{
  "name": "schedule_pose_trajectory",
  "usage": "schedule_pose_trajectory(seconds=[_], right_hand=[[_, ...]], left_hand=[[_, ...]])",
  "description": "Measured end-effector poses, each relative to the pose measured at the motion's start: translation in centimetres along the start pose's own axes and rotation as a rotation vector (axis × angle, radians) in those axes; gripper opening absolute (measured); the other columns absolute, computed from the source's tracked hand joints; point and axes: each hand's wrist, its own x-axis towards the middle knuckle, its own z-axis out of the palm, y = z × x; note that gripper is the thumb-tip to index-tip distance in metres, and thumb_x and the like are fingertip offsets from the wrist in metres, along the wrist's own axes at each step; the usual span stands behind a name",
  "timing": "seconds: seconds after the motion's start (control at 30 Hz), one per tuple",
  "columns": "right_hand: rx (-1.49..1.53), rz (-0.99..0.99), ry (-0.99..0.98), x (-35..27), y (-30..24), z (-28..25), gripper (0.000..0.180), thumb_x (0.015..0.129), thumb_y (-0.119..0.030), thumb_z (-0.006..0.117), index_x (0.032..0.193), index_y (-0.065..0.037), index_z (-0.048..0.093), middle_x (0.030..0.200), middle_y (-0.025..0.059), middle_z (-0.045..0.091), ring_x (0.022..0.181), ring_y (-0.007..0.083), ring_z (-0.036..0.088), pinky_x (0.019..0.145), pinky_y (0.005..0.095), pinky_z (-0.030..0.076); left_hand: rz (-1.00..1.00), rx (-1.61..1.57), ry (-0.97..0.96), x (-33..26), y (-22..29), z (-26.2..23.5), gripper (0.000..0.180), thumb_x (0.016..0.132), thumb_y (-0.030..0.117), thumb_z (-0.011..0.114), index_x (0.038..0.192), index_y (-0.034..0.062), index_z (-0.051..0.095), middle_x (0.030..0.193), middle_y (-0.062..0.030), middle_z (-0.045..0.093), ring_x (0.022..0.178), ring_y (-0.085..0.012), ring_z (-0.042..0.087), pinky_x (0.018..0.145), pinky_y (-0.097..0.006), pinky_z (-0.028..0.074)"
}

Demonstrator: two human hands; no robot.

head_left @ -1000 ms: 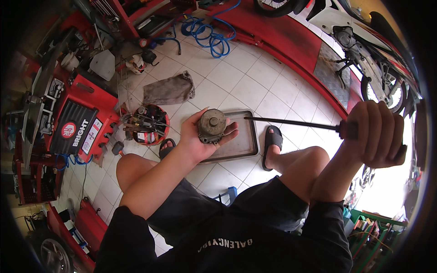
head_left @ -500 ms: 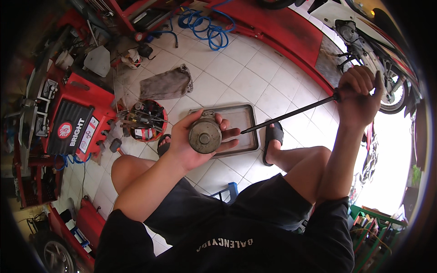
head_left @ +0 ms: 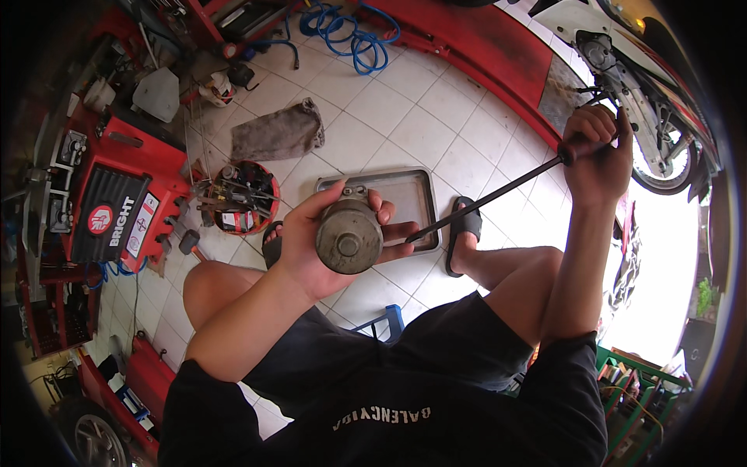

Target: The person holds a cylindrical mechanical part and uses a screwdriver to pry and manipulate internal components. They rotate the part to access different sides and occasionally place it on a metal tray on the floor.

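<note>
My left hand is wrapped around a small round metal motor, a grey cylinder with a raised boss in the middle of its end face. A lug with holes shows at its far edge. Out to the right, my right hand grips the dark handle of a long screwdriver. Its shaft slants down to the left, and the tip is at the outstretched fingers of my left hand, beside the motor. Whether the tip touches the fingers cannot be made out. Below lies a shallow metal tray on the floor.
Left of the tray stands a red tub of tools, with a grey rag beyond it. A red tool case is farther left. Blue hose coils near a red lift platform. A motorcycle stands far right.
My right hand and the screwdriver handle have come slightly left, and the tip has dropped a little. The motor has turned slightly in my left hand. The whole view has shifted a little.
</note>
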Motion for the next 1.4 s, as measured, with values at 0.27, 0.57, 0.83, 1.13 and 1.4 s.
schedule_pose_trajectory(seconds=[0.27,0.57,0.83,1.13,1.4], right_hand=[[0.037,0.065,-0.025,0.4,0.1,-0.3,0.026,0.101,-0.021,0.054,0.08,-0.007,0.045,0.072,-0.0009,0.042,0.065,0.0116,0.043,0.065,0.0284,0.039],[-0.152,-0.001,0.058,0.3,-0.1,-1.1,0.024,0.105,-0.019,0.046,0.085,-0.004,0.044,0.089,0.0086,0.045,0.084,0.0199,0.046,0.081,0.0362,0.042],[-0.188,0.017,0.076,0.5,0.1,-1.5,0.022,0.105,-0.018,0.045,0.09,-0.002,0.046,0.094,0.0109,0.049,0.089,0.0229,0.048,0.087,0.0389,0.044],[-0.143,-0.031,0.128,0.0,0.7,-0.8,0.02,0.104,-0.018,0.051,0.097,0.001,0.05,0.095,0.0116,0.052,0.091,0.0244,0.05,0.089,0.0399,0.045],[-0.2,0.109,-0.029,-1.4,6.6,1.5,0.023,0.103,-0.022,0.057,0.102,0.0,0.06,0.068,-0.0034,0.039,0.064,0.0105,0.039,0.067,0.0306,0.04]], left_hand=[[-0.016,-0.01,-0.031,-0.4,0.0,0.4,0.047,0.102,0.048,0.043,0.109,0.004,0.06,0.106,-0.0112,0.057,0.129,-0.0465,0.05,0.107,-0.058,0.043],[-0.017,-0.032,-0.064,-0.6,-0.1,0.5,0.046,0.102,0.046,0.046,0.11,0.003,0.058,0.108,-0.0112,0.054,0.129,-0.0424,0.05,0.104,-0.057,0.049],[-0.015,-0.013,-0.04,-0.7,0.0,0.9,0.046,0.101,0.047,0.044,0.108,0.0043,0.058,0.106,-0.01,0.053,0.127,-0.0418,0.052,0.101,-0.056,0.05],[-0.006,-0.015,-0.028,-0.9,0.0,1.0,0.044,0.103,0.046,0.043,0.108,0.0049,0.058,0.107,-0.0097,0.054,0.126,-0.0406,0.053,0.102,-0.056,0.05],[0.107,-0.049,0.045,0.2,0.4,-0.6,0.047,0.101,0.045,0.043,0.112,0.0037,0.062,0.11,-0.014,0.062,0.121,-0.0434,0.057,0.108,-0.057,0.043]])
